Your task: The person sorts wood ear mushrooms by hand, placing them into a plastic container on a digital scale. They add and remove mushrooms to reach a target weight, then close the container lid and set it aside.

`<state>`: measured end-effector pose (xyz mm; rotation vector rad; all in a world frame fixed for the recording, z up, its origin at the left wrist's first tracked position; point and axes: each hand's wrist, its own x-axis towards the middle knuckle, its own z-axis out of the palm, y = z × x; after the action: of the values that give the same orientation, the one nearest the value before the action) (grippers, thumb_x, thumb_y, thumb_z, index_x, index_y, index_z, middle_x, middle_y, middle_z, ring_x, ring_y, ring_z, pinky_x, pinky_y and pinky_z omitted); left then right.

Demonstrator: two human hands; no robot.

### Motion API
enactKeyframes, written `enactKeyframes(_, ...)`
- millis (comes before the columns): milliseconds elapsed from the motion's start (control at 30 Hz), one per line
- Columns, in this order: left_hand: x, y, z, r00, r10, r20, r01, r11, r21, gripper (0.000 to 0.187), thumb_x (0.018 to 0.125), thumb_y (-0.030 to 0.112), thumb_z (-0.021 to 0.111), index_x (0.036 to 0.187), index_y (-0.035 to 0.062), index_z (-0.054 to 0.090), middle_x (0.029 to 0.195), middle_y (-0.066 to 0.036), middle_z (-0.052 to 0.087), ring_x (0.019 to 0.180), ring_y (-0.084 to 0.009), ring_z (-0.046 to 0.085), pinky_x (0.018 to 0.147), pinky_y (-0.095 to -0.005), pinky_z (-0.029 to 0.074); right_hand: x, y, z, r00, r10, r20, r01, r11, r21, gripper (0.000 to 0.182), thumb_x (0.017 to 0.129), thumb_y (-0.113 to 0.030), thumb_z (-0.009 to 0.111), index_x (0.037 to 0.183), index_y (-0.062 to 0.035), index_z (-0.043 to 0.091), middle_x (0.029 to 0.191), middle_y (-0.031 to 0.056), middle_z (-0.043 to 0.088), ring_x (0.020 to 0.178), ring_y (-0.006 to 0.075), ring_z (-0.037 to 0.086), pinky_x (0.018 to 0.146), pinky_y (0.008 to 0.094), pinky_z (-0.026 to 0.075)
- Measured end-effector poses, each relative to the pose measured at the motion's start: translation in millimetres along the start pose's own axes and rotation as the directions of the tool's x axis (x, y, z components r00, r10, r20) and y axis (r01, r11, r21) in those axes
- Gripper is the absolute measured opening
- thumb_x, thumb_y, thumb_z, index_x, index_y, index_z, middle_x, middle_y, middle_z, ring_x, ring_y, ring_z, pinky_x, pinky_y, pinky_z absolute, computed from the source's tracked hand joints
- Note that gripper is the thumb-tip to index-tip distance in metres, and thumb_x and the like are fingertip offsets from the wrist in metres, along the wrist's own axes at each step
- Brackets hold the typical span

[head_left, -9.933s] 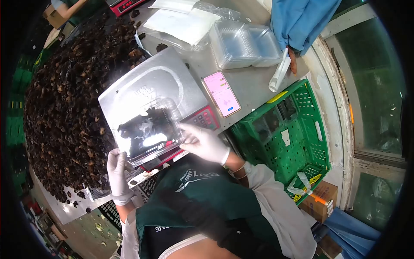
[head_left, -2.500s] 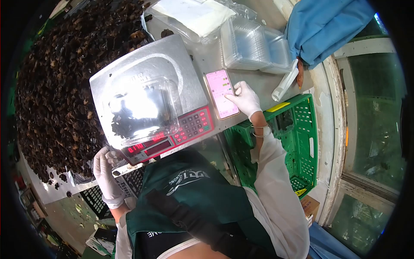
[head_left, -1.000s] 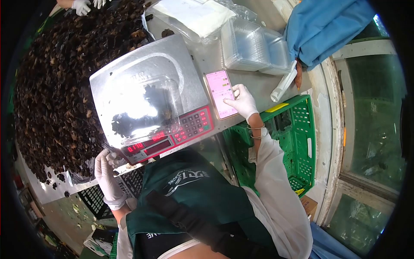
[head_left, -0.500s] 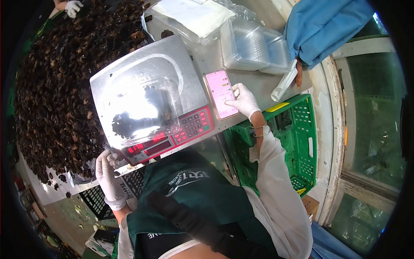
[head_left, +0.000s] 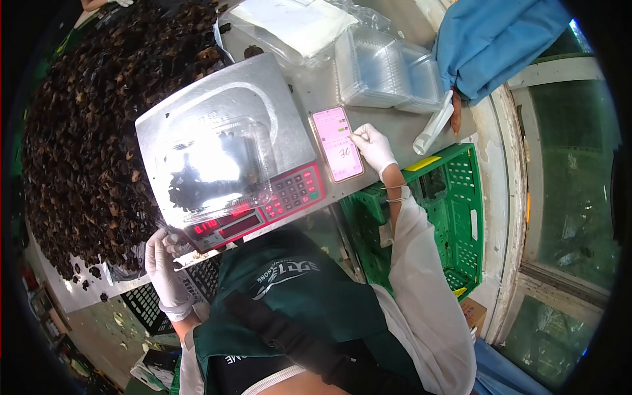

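clamshell box [head_left: 214, 168] sits on the scale [head_left: 224, 141] at centre; phone [head_left: 337, 144] right of it; mushroom heap [head_left: 85, 125] left.

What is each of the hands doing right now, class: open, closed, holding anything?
Left hand: gloved, fingers curled at the scale's front corner; grip cannot be told.
Right hand: gloved, holding nothing, fingertip at the phone's edge.

One head-worn fisheye view only, looking steeply down from close above. Weighing scale [head_left: 227, 138] near centre, phone [head_left: 338, 144] toward 2 o'clock, green crate [head_left: 454, 210] at 3 o'clock, own green apron [head_left: 289, 309] at 6 o'clock.
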<state>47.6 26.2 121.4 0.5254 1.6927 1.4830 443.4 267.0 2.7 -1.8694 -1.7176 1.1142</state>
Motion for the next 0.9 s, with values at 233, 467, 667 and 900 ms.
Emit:
enactKeyframes(233, 0.7, 0.3, 0.8, 1.000, -0.002, 0.025, 0.002, 1.000, -0.007, 0.025, 0.097, 0.021, 0.048, 0.108, 0.0019, 0.059, 0.091, -0.003, 0.063, 0.075, -0.0054, 0.054, 0.071, -0.0195, 0.044, 9.5, 3.5, -0.4, 0.984, 0.178, 0.022, -0.179, 0.977, 0.114, 0.025, 0.080, -0.031, 0.067, 0.086, -0.0069, 0.062, 0.075, 0.0077, 0.065, 0.071, 0.0190, 0.061, 0.068, 0.0314, 0.047)
enactKeyframes(467, -0.5, -3.1, -3.5, 1.000, 0.011, 0.016, -0.011, 1.000, -0.001, 0.026, 0.097, 0.021, 0.048, 0.111, 0.0009, 0.058, 0.091, -0.004, 0.063, 0.075, -0.0062, 0.054, 0.070, -0.0199, 0.044, 10.2, 1.1, 3.4, 0.985, 0.172, -0.035, -0.173, 0.984, -0.034, 0.029, 0.077, -0.035, 0.069, 0.083, -0.0072, 0.062, 0.075, 0.0076, 0.065, 0.071, 0.0198, 0.061, 0.069, 0.0318, 0.047)
enactKeyframes(667, -3.8, -3.4, -4.8, 1.000, 0.004, -0.007, -0.004, 1.000, -0.005, 0.027, 0.097, 0.021, 0.048, 0.111, 0.0000, 0.058, 0.091, -0.005, 0.063, 0.075, -0.0069, 0.053, 0.072, -0.0200, 0.043, -1.7, -14.9, -1.2, 0.993, 0.113, -0.020, -0.114, 0.987, -0.112, 0.035, 0.073, -0.041, 0.071, 0.086, -0.0094, 0.061, 0.078, 0.0080, 0.065, 0.076, 0.0241, 0.063, 0.072, 0.0340, 0.048)
enactKeyframes(900, -5.2, -5.9, -5.2, 1.000, -0.006, 0.008, 0.006, 1.000, -0.023, 0.027, 0.097, 0.021, 0.048, 0.111, 0.0001, 0.058, 0.090, -0.005, 0.063, 0.074, -0.0064, 0.051, 0.071, -0.0200, 0.041, -24.4, -51.8, 19.7, 0.976, -0.126, -0.176, 0.035, 0.894, -0.447, 0.065, 0.063, -0.047, 0.077, 0.108, -0.0071, 0.052, 0.100, 0.0128, 0.053, 0.092, 0.0294, 0.056, 0.082, 0.0392, 0.046)
